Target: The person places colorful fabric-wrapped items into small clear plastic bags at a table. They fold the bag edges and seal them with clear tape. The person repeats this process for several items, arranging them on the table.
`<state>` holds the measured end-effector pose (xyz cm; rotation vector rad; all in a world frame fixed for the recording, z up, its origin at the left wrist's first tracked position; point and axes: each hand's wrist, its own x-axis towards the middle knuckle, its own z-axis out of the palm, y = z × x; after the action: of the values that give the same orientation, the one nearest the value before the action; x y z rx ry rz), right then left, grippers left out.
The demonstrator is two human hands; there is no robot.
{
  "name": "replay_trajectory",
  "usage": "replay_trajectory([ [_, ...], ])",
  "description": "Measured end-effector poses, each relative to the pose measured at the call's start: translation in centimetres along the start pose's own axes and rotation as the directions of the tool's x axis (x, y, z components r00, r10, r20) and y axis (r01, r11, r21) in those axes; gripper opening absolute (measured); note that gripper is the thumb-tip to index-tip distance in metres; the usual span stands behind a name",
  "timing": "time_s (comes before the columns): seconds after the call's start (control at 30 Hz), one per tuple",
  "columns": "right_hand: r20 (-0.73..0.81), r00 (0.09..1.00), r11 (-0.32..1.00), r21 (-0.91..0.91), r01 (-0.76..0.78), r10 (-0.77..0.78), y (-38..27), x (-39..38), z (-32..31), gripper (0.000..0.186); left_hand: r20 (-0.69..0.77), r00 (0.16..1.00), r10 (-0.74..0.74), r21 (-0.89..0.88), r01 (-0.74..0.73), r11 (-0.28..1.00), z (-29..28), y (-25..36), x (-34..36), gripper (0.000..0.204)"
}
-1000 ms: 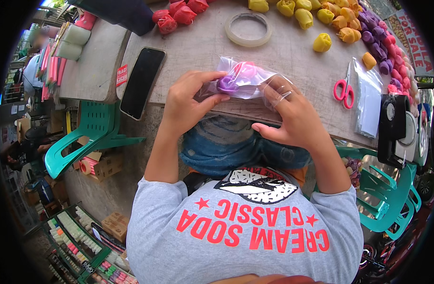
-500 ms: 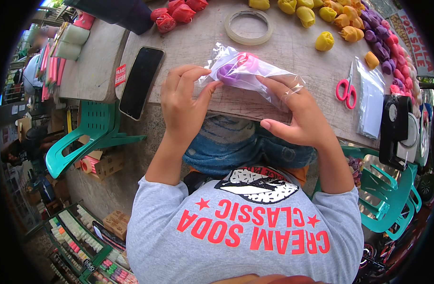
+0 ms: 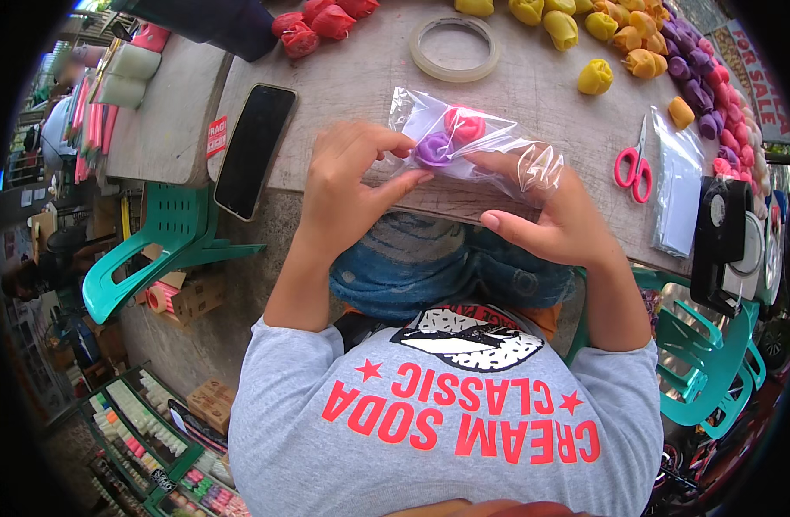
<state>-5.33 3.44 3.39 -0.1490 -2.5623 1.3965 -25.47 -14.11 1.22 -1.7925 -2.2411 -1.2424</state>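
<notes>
A clear plastic bag (image 3: 508, 146) lies over the near part of the table, with a purple rose-shaped piece (image 3: 434, 150) and a pink rose-shaped piece (image 3: 465, 124) inside. My left hand (image 3: 347, 177) pinches the bag's left end beside the purple piece, thumb and forefinger pressing from either side. At the other end, my right hand (image 3: 567, 215) has its fingers stretched under the film, the forefinger pointing toward the purple piece. Its thumb stands apart outside the bag. Crinkled plastic partly covers the right fingers.
Behind the bag lies a tape roll (image 3: 454, 49). A phone (image 3: 257, 151) is left; scissors (image 3: 633, 168), a pack of clear bags (image 3: 676, 194) and a black scale (image 3: 720, 246) are right. Yellow (image 3: 596, 77), red (image 3: 333, 26) and purple (image 3: 696, 90) flower pieces line the back.
The bag has shifted slightly right and turned, so the pink and purple pieces show more plainly. My left hand has moved right with it; my right hand has moved slightly right too.
</notes>
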Motion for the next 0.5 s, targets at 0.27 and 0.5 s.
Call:
replay_trajectory([
  [0.27,0.003,0.996,0.984,-0.156,0.091,-0.092,-0.25,0.64,0.02,0.063,-0.038,0.997,0.067,-0.094,-0.070,0.993,0.21,0.18,-0.48,0.040],
  [0.5,0.102,0.994,0.999,0.033,-0.029,0.026,-0.40,0.61,-0.23,0.067,-0.006,0.998,0.068,-0.047,-0.068,0.997,0.47,0.28,-0.80,0.045],
])
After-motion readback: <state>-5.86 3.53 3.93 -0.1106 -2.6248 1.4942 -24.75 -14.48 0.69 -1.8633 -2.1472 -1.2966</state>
